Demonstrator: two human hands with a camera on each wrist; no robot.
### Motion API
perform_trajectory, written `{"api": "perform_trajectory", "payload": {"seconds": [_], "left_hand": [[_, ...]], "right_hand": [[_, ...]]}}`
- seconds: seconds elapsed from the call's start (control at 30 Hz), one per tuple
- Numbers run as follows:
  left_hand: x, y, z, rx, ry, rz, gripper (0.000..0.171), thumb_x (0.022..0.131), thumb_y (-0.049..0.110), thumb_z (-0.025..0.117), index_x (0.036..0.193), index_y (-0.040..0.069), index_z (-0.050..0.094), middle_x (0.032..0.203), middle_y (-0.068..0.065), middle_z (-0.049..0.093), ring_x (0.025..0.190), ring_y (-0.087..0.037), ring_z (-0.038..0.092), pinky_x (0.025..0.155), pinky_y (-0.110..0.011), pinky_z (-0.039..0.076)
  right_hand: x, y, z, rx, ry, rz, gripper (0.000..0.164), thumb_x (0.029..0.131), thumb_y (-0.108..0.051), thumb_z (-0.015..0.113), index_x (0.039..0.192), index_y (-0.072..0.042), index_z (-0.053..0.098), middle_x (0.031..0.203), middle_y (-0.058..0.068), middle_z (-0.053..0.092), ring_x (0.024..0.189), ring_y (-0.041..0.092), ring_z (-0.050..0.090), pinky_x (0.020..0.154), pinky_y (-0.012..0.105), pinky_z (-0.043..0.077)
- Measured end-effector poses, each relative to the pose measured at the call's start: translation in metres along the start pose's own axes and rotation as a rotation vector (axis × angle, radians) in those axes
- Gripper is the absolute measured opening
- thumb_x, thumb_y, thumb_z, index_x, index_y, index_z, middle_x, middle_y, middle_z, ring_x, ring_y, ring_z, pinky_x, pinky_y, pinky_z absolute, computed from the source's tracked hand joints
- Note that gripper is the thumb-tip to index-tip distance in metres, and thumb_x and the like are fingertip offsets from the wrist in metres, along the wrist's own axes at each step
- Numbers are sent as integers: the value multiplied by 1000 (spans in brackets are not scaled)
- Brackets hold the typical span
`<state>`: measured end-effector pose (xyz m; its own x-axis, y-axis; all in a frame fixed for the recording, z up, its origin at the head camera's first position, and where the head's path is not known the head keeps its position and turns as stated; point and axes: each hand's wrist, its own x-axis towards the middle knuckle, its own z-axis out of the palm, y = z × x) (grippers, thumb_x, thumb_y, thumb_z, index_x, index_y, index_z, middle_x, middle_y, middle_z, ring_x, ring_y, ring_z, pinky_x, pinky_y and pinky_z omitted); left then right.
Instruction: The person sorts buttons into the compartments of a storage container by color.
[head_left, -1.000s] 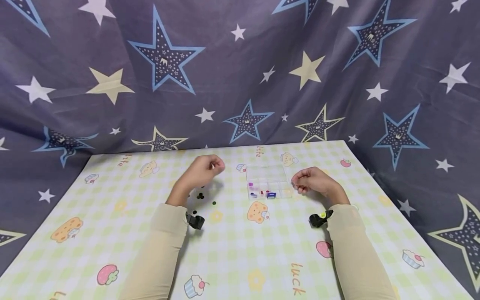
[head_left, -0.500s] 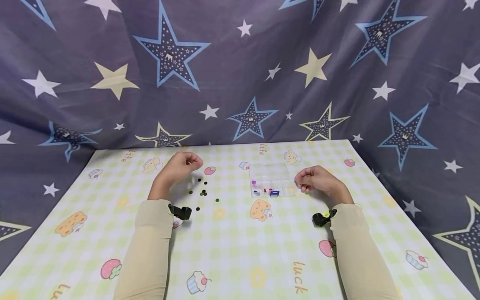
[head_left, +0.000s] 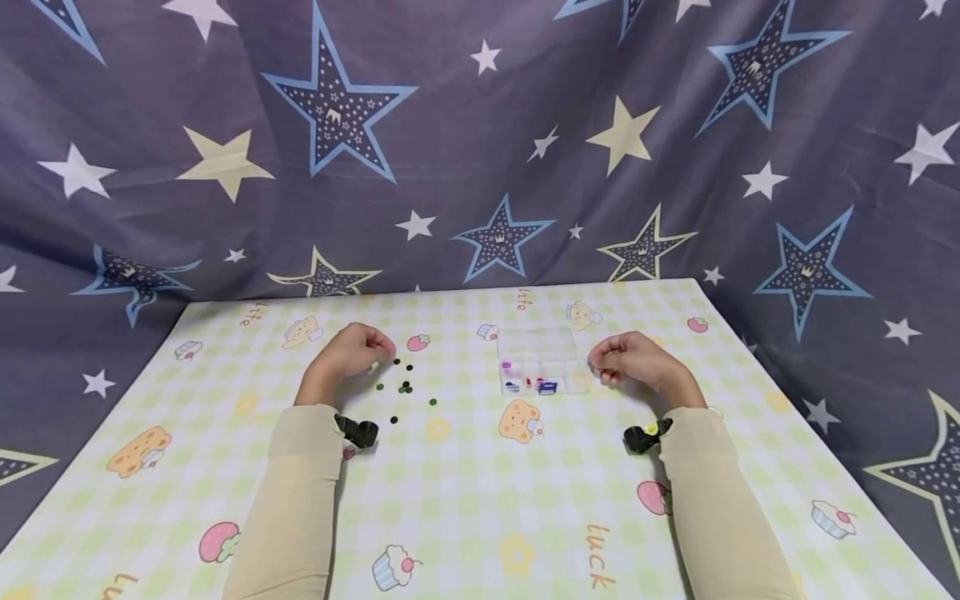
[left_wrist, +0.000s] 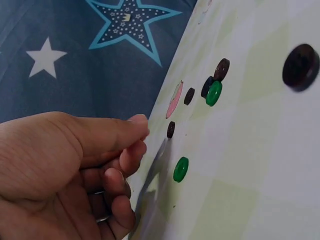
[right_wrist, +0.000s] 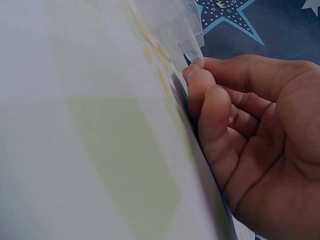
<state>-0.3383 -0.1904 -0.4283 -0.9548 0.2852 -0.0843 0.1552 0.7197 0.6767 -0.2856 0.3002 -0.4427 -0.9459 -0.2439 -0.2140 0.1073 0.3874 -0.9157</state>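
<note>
My left hand [head_left: 351,350], fingers loosely curled, is low over the left part of the table with its fingertips close to a small dark button [left_wrist: 171,130]. Nothing shows between its thumb and fingers in the left wrist view. Around it lie a green button [left_wrist: 181,169], another green button [left_wrist: 214,93] touching dark ones, and a larger-looking black button [left_wrist: 301,67]. At the right side of a clear plastic compartment box [head_left: 564,384], my right hand [head_left: 637,362] pinches the edge between thumb and finger. The box lies with its lid [head_left: 536,343] opened back.
Inside the front compartments are small pieces, among them a purple one [head_left: 506,365] and a dark blue one [head_left: 547,387]. The checked tablecloth [head_left: 450,500] has printed cupcakes and strawberries. A star-patterned curtain [head_left: 450,125] hangs behind the table.
My left hand has moved left, away from the box, then lowered to the buttons, uncovering several of them. The right hand stays at the box's edge.
</note>
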Motion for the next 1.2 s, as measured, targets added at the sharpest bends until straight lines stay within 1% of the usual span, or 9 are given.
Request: {"api": "perform_trajectory", "payload": {"seconds": [0.1,0.2,0.37,0.5,0.7,0.83,0.97,1.1,1.2], "left_hand": [[-1,1,1,25,-15,10,19,99,13,61,105,2,75,107,-12,71,91,-24,59,82,-38,47],[-1,2,3,46,-22,6,17,98,12,63,103,2,76,102,-11,72,90,-24,60,83,-39,48],[-1,5,7,49,-18,-1,13,96,11,68,99,1,75,93,-9,71,83,-21,58,78,-35,48],[-1,6,7,55,-24,-4,12,95,10,68,98,1,75,90,-8,70,81,-20,57,76,-34,47],[-2,6,6,74,-73,9,11,96,9,66,98,3,74,90,-7,68,81,-22,56,79,-37,45],[-2,6,6,73,-99,35,10,96,9,65,98,3,74,89,-7,68,80,-21,55,77,-37,45],[-3,7,5,61,-103,55,12,96,9,64,98,3,73,90,-6,68,80,-20,55,76,-34,45],[-5,10,3,-4,-102,43,15,97,9,59,102,2,71,95,-8,68,80,-22,55,72,-34,45],[-4,13,2,-49,-89,51,16,98,11,58,105,2,70,95,-9,66,82,-24,56,71,-34,46]], "right_hand": [[-1,-1,0,-6,-2,-2,19,101,-4,57,112,10,66,85,12,67,69,17,63,63,28,54],[-2,-1,0,-10,-7,-2,20,102,-4,57,112,10,66,85,11,67,69,17,63,64,29,54],[-2,0,-1,-9,-14,-6,20,102,-6,58,112,10,66,86,12,67,70,17,64,64,29,54],[-2,0,0,-5,-14,-10,20,102,-6,58,112,10,66,86,11,67,70,17,64,64,28,54],[-1,0,0,-8,-12,-13,18,102,-4,58,111,10,66,85,11,67,69,17,63,63,28,54],[-2,0,0,-7,-7,-10,18,102,-4,58,110,9,66,85,11,67,69,17,63,63,28,54],[-2,0,-1,-9,-10,-9,19,102,-5,58,112,9,66,86,11,67,70,17,63,64,28,55],[-1,1,-2,-15,-18,-13,21,103,-7,57,113,10,65,87,12,68,71,17,64,65,29,55],[0,2,-2,-16,-19,-14,21,103,-7,58,113,10,65,87,13,68,71,17,64,65,29,55]]}}
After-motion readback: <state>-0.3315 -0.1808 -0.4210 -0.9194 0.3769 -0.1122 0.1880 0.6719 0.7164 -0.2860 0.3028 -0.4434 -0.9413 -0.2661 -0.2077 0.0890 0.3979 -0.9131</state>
